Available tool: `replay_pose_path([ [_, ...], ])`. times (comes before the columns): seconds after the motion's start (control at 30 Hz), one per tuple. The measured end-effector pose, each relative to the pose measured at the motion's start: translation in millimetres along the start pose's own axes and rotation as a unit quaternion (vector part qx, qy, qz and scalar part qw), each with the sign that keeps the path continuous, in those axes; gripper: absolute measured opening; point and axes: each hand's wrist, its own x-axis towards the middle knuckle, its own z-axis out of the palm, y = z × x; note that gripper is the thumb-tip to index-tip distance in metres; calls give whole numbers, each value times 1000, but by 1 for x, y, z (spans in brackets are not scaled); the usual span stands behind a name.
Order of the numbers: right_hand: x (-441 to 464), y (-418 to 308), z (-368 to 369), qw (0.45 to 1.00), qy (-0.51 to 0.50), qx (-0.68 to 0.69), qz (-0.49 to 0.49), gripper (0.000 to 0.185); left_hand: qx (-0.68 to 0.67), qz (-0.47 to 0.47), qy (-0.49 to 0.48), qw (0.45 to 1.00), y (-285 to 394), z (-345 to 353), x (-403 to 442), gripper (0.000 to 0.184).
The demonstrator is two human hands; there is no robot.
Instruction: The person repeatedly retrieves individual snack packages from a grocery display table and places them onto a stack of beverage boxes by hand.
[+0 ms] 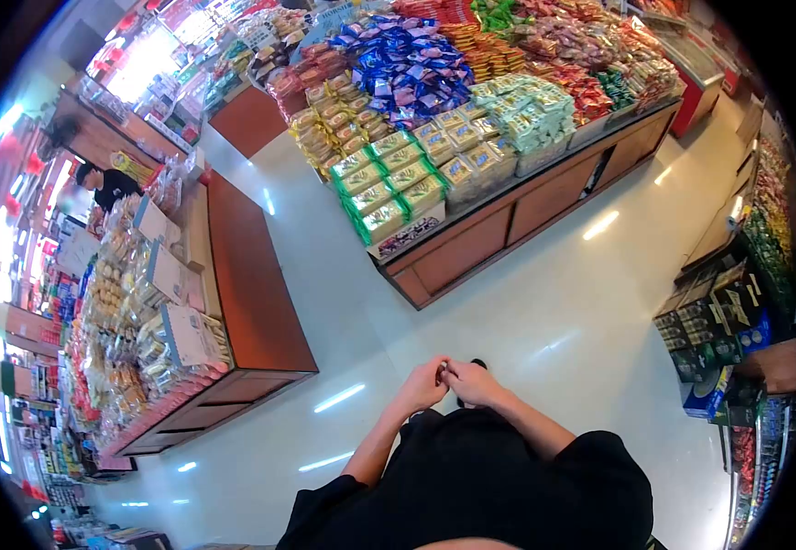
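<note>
- A fisheye view looks down into a shop, over the front of a person in black clothing who stands on a pale, shiny floor.
- The left hand and right hand meet in front of the body, near the bottom middle. Their fingers are bent inward and the fingertips touch; whether they pinch something small cannot be told.
- Just beyond the right hand, a partly hidden dark shape shows against the floor.
- Farther ahead, well apart from the hands, stands a wooden display table. The goods nearest the hands, green-and-gold packs, are stacked in rows at its near left corner.
- To the right of these packs sit clear-wrapped gold packs, then pale green packets.
- Behind them, toward the far side, is a heap of blue packets, with red and orange ones to its right.
- On the left, a second table has a reddish-brown panel and carries bagged goods and upright white cards.
- At its far end is another person in a dark top.
- On the right, black cartons are stacked beside shelves of packaged goods.
</note>
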Motion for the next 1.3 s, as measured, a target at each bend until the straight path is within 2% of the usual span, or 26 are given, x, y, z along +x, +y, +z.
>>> replay_pose_path([
  [0.03, 16, -1, -6, 1000, 17, -8, -23, 33, 2, -7, -2, 1000, 1, -12, 13, 36],
  [0.27, 87, -15, -52, 1000, 10, -16, -4, 31, -71, -6, 26, 997, -7, -53, 83, 33],
  [0.47, 149, -21, -87, 996, 67, 59, -12, 29, -136, -3, 28, 990, -21, -89, 155, 32],
  [0.6, 205, -16, -104, 976, 93, 193, 38, 24, -221, -3, 10, 975, -43, -113, 222, 31],
  [0.8, 293, -40, -161, 896, 84, 422, 107, 21, -179, 42, 85, 979, -37, -169, 308, 28],
  [0.9, 333, -51, -184, 886, 130, 432, 110, 21, -124, 48, 138, 981, -42, -197, 340, 32],
  [0.93, 351, -41, -188, 895, 151, 405, 113, 24, -94, 42, 164, 981, -48, -203, 351, 34],
  [1.0, 382, -20, -195, 932, 272, 219, 98, 28, -51, 6, 186, 981, -61, -212, 363, 45],
  [1.03, 393, -17, -200, 934, 325, 122, 88, 30, -26, 6, 194, 981, -60, -219, 366, 46],
  [1.1, 408, -14, -211, 910, 414, -4, 8, 33, 30, 7, 208, 978, -54, -233, 368, 49],
  [1.13, 415, -16, -215, 888, 454, -68, -33, 34, 33, -11, 178, 983, -53, -240, 370, 52],
  [1.23, 426, -19, -220, 914, 404, 8, 28, 32, 80, -1, 165, 983, -57, -246, 377, 52],
  [1.27, 429, -20, -222, 917, 397, 1, 39, 31, 48, -39, 126, 990, -56, -247, 378, 53],
  [1.3, 429, -21, -223, 919, 390, -6, 52, 31, 53, -41, 121, 990, -53, -249, 379, 52],
])
